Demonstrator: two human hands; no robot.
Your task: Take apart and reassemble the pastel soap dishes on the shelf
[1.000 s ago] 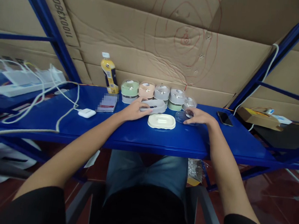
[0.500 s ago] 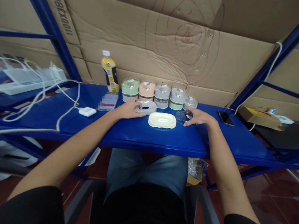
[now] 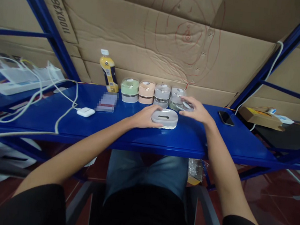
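My left hand (image 3: 144, 117) holds a grey slotted insert (image 3: 164, 116) by its left end, resting on top of the cream tray (image 3: 169, 126), whose rim shows just beneath. My right hand (image 3: 196, 111) is raised slightly above the shelf and grips a clear round lid (image 3: 184, 105) in its fingers. Behind both hands stands a row of lidded soap boxes: green (image 3: 129, 89), peach (image 3: 146, 92), grey (image 3: 161, 94) and a green-based one (image 3: 176, 100) partly hidden by the lid.
The blue metal shelf (image 3: 127, 131) also carries a yellow bottle (image 3: 107, 71), a white earbud case (image 3: 86, 112), a blurred card (image 3: 107, 102), white cables (image 3: 49, 93), a black phone (image 3: 225, 118) and a flat cardboard box (image 3: 259, 116). Cardboard sheets (image 3: 172, 41) back the shelf.
My left hand carried the grey insert rightward from behind the cream tray and set it on top. My right hand lifted the clear lid off the shelf toward the row of boxes.
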